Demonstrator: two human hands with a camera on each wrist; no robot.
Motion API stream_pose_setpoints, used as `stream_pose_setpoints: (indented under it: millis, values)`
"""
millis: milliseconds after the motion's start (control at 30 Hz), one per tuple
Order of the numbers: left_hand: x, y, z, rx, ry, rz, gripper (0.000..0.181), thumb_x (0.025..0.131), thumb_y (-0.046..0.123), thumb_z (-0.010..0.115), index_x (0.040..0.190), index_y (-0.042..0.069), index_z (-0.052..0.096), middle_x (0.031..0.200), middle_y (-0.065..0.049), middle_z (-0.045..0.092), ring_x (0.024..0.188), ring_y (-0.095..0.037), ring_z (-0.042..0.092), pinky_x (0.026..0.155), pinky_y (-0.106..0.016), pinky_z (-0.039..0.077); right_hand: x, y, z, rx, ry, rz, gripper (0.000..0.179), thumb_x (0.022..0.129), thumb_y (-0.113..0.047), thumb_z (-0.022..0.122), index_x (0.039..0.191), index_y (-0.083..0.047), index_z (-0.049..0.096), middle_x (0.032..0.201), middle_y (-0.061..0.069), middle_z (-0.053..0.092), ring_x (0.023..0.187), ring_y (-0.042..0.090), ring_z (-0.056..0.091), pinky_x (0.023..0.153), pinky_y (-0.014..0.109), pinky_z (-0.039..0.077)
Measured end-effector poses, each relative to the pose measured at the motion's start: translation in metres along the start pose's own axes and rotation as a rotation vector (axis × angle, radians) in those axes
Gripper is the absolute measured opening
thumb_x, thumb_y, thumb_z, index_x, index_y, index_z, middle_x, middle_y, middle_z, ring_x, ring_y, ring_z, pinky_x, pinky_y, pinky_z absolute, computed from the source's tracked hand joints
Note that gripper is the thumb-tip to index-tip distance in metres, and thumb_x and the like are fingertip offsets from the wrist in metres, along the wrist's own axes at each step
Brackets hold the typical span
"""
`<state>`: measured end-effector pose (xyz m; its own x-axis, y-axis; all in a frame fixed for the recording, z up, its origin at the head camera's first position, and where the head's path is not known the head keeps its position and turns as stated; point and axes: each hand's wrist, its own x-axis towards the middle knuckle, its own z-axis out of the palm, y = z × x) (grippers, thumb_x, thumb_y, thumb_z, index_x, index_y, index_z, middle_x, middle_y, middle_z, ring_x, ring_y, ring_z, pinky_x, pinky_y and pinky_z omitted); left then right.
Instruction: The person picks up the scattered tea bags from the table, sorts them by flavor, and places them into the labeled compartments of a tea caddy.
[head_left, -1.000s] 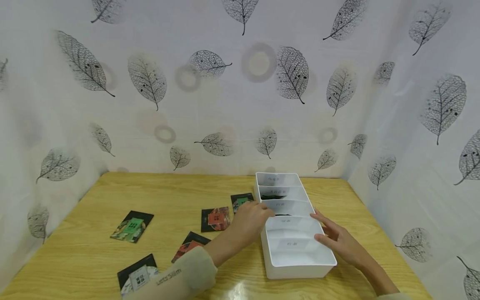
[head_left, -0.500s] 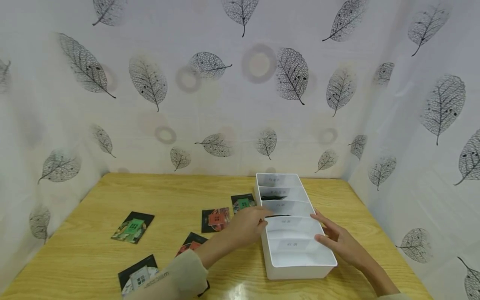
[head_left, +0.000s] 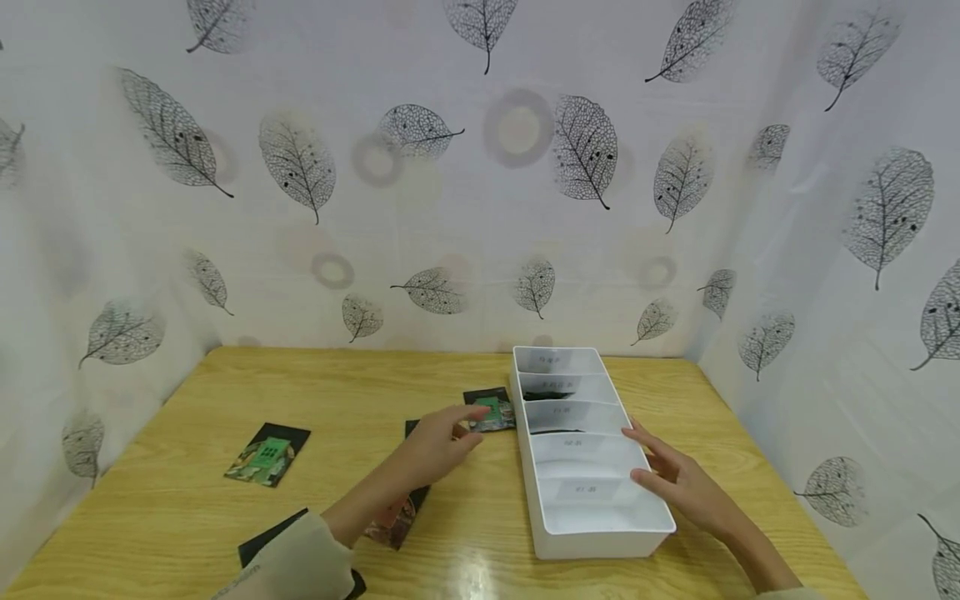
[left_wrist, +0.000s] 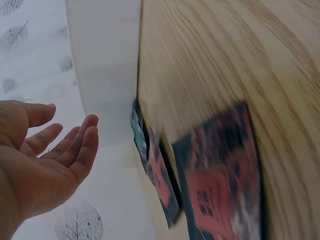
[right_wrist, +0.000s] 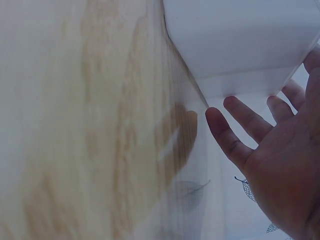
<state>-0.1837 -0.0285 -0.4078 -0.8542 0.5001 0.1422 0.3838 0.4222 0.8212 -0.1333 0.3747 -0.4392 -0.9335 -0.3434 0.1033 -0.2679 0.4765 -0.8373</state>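
A long white divided box (head_left: 534, 492) stands right of centre on the wooden table. Dark packet edges show in two of its compartments, the second (head_left: 547, 396) and third (head_left: 557, 432) from the far end. My right hand (head_left: 678, 483) rests its fingertips against the box's right side, thumb at the rim. Left of the box, my left hand (head_left: 438, 446) hovers with loosely bent fingers, holding nothing. Beneath its forearm lies a red-labelled packet (left_wrist: 210, 195); another red-labelled packet (left_wrist: 162, 182) is beyond, mostly hidden in the head view. A green-labelled packet (head_left: 491, 410) lies beside the box.
Another green-labelled packet (head_left: 267, 454) lies at the left of the table (head_left: 352, 383). The left sleeve covers most of a dark packet (head_left: 272, 533) near the front. A leaf-patterned curtain (head_left: 465, 208) encloses the back and sides.
My left hand has drawn back from the box's third compartment, leftward and toward me, over the red-labelled packets. My right hand has stayed at the box's side.
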Motion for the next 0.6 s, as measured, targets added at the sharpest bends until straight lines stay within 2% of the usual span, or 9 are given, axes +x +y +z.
stream_pose_setpoints:
  millis: [167,333,467,500,533,600]
  values:
    - [-0.009,-0.012,-0.015,-0.015,0.042,-0.061,0.041,0.105,0.014,0.061,0.146,0.007,0.058,0.137,-0.015,0.064,0.098,-0.021,0.067,0.062,-0.027,0.051,0.0,0.001,-0.001,-0.01,0.006,-0.004,0.058,0.107,-0.012,0.058,0.16,-0.009,0.037,0.168,0.026,0.011,0.14,0.051,0.029,0.099,0.018,0.044]
    - [-0.014,-0.026,-0.025,-0.012,0.037,-0.09,0.044,0.105,0.015,0.062,0.147,0.004,0.056,0.137,-0.02,0.063,0.091,-0.026,0.069,0.059,-0.031,0.05,-0.001,0.002,-0.001,-0.013,0.011,-0.008,0.058,0.106,-0.013,0.059,0.16,-0.009,0.038,0.168,0.026,0.012,0.142,0.05,0.025,0.101,0.015,0.04]
    - [-0.015,-0.038,-0.031,0.022,0.044,-0.117,0.045,0.104,0.017,0.064,0.145,0.002,0.057,0.137,-0.02,0.063,0.102,-0.028,0.069,0.074,-0.038,0.058,0.0,0.002,-0.001,-0.009,0.011,-0.009,0.058,0.106,-0.013,0.059,0.16,-0.01,0.038,0.168,0.026,0.012,0.144,0.048,0.022,0.103,0.013,0.036]
    - [-0.014,-0.04,-0.032,0.033,0.049,-0.124,0.044,0.104,0.016,0.065,0.144,0.001,0.058,0.136,-0.02,0.064,0.106,-0.029,0.069,0.077,-0.04,0.059,0.0,0.002,-0.001,-0.008,0.01,-0.009,0.058,0.106,-0.013,0.059,0.16,-0.01,0.038,0.168,0.026,0.012,0.145,0.046,0.022,0.103,0.012,0.036]
    - [-0.014,-0.041,-0.033,0.04,0.053,-0.13,0.043,0.103,0.016,0.065,0.143,0.0,0.059,0.135,-0.02,0.064,0.109,-0.03,0.068,0.081,-0.041,0.059,0.0,0.002,-0.001,-0.004,0.01,-0.011,0.058,0.106,-0.013,0.059,0.16,-0.01,0.038,0.168,0.026,0.012,0.147,0.038,0.024,0.103,0.012,0.035]
    - [-0.012,-0.045,-0.035,0.052,0.054,-0.141,0.041,0.103,0.013,0.065,0.141,-0.001,0.06,0.133,-0.02,0.065,0.113,-0.033,0.067,0.084,-0.043,0.06,-0.001,0.002,-0.001,-0.002,0.009,-0.011,0.058,0.106,-0.013,0.059,0.16,-0.011,0.039,0.168,0.026,0.012,0.147,0.036,0.024,0.103,0.012,0.035]
